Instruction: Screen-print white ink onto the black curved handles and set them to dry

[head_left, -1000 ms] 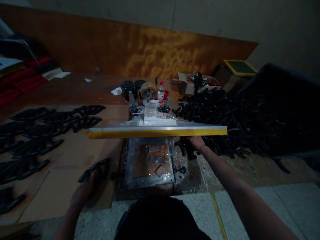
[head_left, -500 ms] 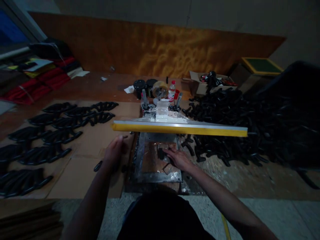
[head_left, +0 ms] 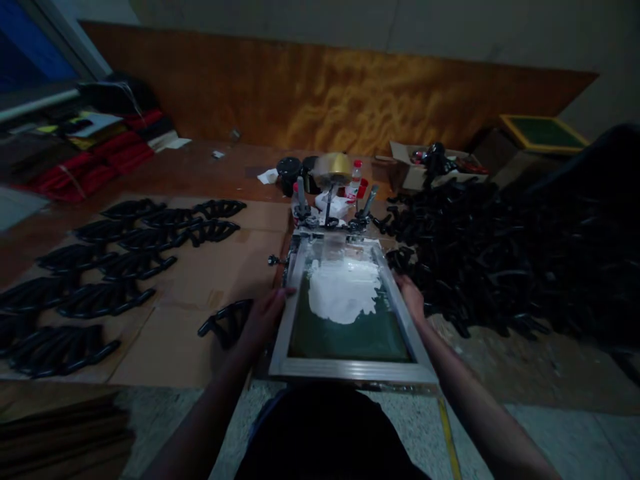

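A metal-framed screen (head_left: 353, 370) lies flat in front of me, with white paste (head_left: 343, 290) spread over the upper part of its green mesh. My left hand (head_left: 273, 307) is at the frame's left side, its fingers closed at the edge. At the right side is my right hand (head_left: 411, 297), its fingers partly hidden by the frame. Behind the screen stands the hinge clamp (head_left: 333, 221) with two upright grey handles. Several black curved pieces (head_left: 230, 323) lie on the cardboard just left of my left hand.
Rows of black curved pieces (head_left: 107, 303) cover the cardboard (head_left: 185, 333) at left. A large heap of black pieces (head_left: 480, 247) fills the right side. Behind the clamp are black tubs (head_left: 289, 175), a tape roll (head_left: 334, 168) and a bottle (head_left: 357, 177). An open carton (head_left: 407, 175) stands farther right.
The screen has swung down from its raised, edge-on position to flat. My right hand has left the black piece on the base and moved to the frame's right side; my left hand has moved to its left side.
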{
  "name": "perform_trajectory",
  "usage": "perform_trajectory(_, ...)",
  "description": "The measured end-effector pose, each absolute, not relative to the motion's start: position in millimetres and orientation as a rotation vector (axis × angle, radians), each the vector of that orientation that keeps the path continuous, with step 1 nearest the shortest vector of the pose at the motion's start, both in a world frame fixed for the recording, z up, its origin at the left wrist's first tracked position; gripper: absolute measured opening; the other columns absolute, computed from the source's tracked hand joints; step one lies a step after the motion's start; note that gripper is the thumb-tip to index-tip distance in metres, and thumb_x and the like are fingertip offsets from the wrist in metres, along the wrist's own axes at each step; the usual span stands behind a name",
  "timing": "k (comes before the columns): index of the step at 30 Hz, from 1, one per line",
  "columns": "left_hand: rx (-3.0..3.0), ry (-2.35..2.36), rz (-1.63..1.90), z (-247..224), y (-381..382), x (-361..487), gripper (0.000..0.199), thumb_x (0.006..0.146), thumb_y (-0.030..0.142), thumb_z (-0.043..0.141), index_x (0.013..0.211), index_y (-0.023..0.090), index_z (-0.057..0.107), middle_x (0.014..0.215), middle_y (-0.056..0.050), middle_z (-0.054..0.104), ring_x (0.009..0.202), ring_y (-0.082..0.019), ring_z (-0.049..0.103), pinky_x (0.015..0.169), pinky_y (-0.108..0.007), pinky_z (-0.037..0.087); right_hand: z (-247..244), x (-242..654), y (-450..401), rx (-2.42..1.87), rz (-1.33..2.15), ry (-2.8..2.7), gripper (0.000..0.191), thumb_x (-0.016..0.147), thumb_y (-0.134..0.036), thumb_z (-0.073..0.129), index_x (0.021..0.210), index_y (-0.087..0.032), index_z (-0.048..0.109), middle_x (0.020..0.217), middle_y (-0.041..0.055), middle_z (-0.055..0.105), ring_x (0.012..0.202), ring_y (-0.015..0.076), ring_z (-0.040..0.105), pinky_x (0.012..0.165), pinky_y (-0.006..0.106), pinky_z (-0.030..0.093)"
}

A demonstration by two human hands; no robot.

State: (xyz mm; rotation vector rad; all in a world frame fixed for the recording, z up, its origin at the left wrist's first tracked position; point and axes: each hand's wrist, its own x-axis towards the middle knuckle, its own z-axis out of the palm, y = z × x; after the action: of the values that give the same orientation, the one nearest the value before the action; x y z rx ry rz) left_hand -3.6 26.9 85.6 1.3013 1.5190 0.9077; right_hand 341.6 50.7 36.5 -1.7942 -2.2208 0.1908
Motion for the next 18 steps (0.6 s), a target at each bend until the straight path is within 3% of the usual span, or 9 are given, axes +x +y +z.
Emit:
perform_trajectory(2, 1.228, 1.505, 0.873, 58.9, 18.5, -2.2, 0.054, 0.078, 0.053, 0.059, 0.117, 0.016, 0.069, 0.091, -0.007, 0.072, 0.086, -0.024, 0.064, 0.07, -0.031, 0.052, 51.2, 342.8, 68.8, -1.941, 0.09, -1.988, 0.039, 0.098, -0.027, 0.038, 0.128, -0.017, 0.061, 0.113, 0.0152, 0.063, 0.101, 0.0268, 0.063, 0.084, 0.036, 0.049)
perform_trajectory(6, 1.169, 1.494, 0.827, 16.0, 17.8, 2.1, 0.069, 0.075, 0.043, 0.065, 0.136, 0.013, 0.055, 0.076, -0.005, 0.068, 0.074, -0.022, 0.064, 0.062, -0.029, 0.05, 78.2, 286.0, 103.0, -1.741, 0.037, -2.136, 0.062, 0.087, -0.031, 0.061, 0.143, -0.014, 0.044, 0.145, 0.0192, 0.042, 0.128, 0.0316, 0.044, 0.102, 0.042, 0.041)
perform_trajectory(8, 1.172, 1.475, 0.805, 4.2, 20.1, 2.0, 0.07, 0.077, 0.043, 0.064, 0.138, 0.011, 0.053, 0.072, -0.005, 0.067, 0.07, -0.022, 0.064, 0.06, -0.03, 0.05, 81.7, 252.2, 109.3, -1.65, 0.069, -2.353, 0.051, 0.085, -0.026, 0.062, 0.134, -0.015, 0.052, 0.137, 0.017, 0.051, 0.122, 0.0306, 0.047, 0.1, 0.041, 0.042)
perform_trajectory(11, 1.204, 1.459, 0.786, -3.4, 21.0, 0.8, 0.07, 0.079, 0.046, 0.062, 0.138, 0.01, 0.052, 0.075, -0.006, 0.069, 0.072, -0.023, 0.065, 0.064, -0.032, 0.051, 72.0, 226.0, 97.9, -1.669, 0.171, -2.567, 0.023, 0.086, -0.015, 0.053, 0.106, -0.016, 0.066, 0.106, 0.0122, 0.066, 0.103, 0.025, 0.057, 0.089, 0.033, 0.045)
perform_trajectory(18, 1.203, 1.472, 0.822, -12.0, 20.0, 0.5, 0.064, 0.08, 0.047, 0.063, 0.133, 0.012, 0.057, 0.093, -0.011, 0.074, 0.084, -0.026, 0.069, 0.075, -0.035, 0.054, 66.8, 252.8, 53.3, -0.991, 0.449, -2.934, 0.022, 0.08, -0.009, 0.054, 0.096, -0.017, 0.065, 0.096, 0.0075, 0.068, 0.094, 0.0205, 0.059, 0.086, 0.029, 0.043)
